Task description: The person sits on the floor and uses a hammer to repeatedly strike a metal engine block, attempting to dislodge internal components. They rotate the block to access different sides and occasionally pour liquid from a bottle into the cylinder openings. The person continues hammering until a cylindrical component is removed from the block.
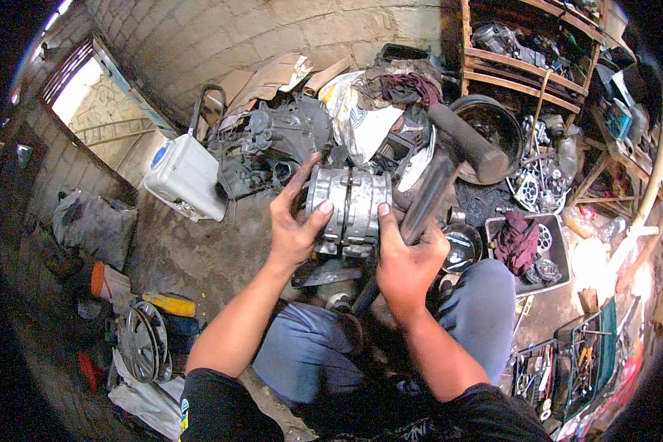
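Note:
Between my two hands is a silvery metal drum-shaped part (327, 206), with ribs on its surface and a dark gap around its middle. My left hand (293, 234) grips its left end, thumb on the front and fingers stretched up along the side. At the right end my right hand (412, 267) presses its thumb to the metal, while its other fingers curl partly out of sight. The part is held up over my bent knees. Just beyond my right hand a dark tube (429, 193) slants upward. Below the part, a metal piece (331, 275) shows between my legs.
A grimy engine casing (291, 125) and a white plastic container (184, 177) lie ahead on the left. To the right stand a grey bin (566, 250) with a maroon rag (517, 243) and metal parts, and an open toolbox (608, 339). A wooden shelf (523, 62) rises behind.

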### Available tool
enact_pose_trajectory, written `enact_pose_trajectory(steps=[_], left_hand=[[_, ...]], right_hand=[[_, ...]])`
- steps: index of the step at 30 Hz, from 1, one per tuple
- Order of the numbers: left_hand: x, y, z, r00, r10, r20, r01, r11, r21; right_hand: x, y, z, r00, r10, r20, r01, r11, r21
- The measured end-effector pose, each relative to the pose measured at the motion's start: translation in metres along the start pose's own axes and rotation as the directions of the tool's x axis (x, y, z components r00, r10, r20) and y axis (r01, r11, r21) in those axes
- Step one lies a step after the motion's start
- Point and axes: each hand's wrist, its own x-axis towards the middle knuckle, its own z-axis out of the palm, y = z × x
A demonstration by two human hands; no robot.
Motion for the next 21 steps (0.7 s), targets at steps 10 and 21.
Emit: enact_pose_trajectory(steps=[10,21], left_hand=[[-0.007,-0.005,0.024,0.866,-0.491,0.099,0.456,0.692,-0.560],[-0.008,-0.015,0.027,0.855,-0.489,-0.171,0.375,0.811,-0.449]], right_hand=[[0.000,-0.002,0.002,1.000,-0.014,0.014,0.014,1.000,-0.002],[-0.003,0.003,-0.002,0.992,-0.067,0.105,0.081,0.988,-0.132]])
